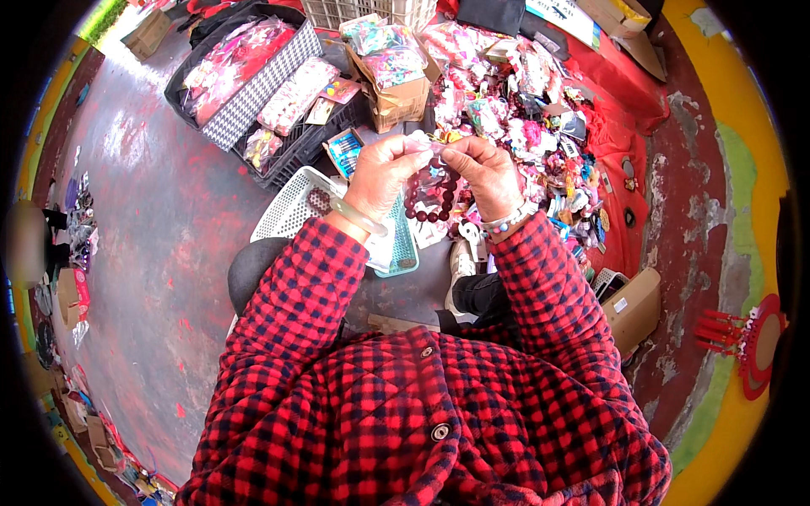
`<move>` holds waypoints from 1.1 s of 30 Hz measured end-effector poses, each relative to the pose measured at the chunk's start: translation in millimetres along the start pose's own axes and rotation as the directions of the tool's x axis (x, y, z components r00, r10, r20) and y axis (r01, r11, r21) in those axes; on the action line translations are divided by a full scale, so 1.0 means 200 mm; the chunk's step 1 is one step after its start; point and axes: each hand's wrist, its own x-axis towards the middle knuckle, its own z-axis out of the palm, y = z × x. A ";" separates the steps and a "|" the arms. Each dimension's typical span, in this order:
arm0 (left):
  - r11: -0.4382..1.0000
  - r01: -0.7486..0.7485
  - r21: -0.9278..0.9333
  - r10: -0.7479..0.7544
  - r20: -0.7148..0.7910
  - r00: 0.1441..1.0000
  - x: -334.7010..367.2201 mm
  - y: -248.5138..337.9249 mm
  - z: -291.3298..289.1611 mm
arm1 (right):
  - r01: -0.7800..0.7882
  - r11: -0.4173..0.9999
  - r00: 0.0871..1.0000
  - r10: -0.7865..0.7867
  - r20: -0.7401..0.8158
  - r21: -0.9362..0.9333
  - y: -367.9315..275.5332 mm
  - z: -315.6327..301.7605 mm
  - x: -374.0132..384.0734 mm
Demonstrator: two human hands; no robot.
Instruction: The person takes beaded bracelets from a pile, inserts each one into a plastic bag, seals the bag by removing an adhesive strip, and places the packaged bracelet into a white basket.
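Between my two hands hangs a dark red beaded bracelet (pixel 428 215), with its round beads in a loop below my fingers. My left hand (pixel 381 174) is closed in a pinch at the top of the loop, on its left side. Opposite it, my right hand (pixel 489 175) pinches at the same spot, thumb and fingertips together. Something pale and translucent shows between the fingertips, too small to make out. Under my left hand stand a white plastic basket (pixel 274 207) and a pale green plastic basket (pixel 407 253).
A heap of small packaged trinkets (pixel 540 139) covers a red cloth (pixel 629 177) at the right. Farther off are an open cardboard box (pixel 396 105) of bagged goods, a houndstooth-patterned bin (pixel 261 84) and a black crate (pixel 283 164). Another cardboard box (pixel 633 308) stands near my right elbow.
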 end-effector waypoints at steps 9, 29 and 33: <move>0.987 0.001 -0.161 -0.008 -0.046 0.999 0.00 -0.02 0.01 | -0.030 0.977 0.999 0.035 -0.019 0.212 0.02 0.04 -0.01; 0.989 -0.037 0.141 0.047 -0.071 0.996 0.01 -0.07 -0.01 | -0.126 0.991 0.992 0.127 -0.010 0.033 0.06 0.01 0.04; 0.999 0.011 0.031 -0.007 -0.140 0.990 0.02 -0.03 -0.04 | -0.271 0.910 0.952 0.302 -0.055 0.314 -0.02 -0.03 0.04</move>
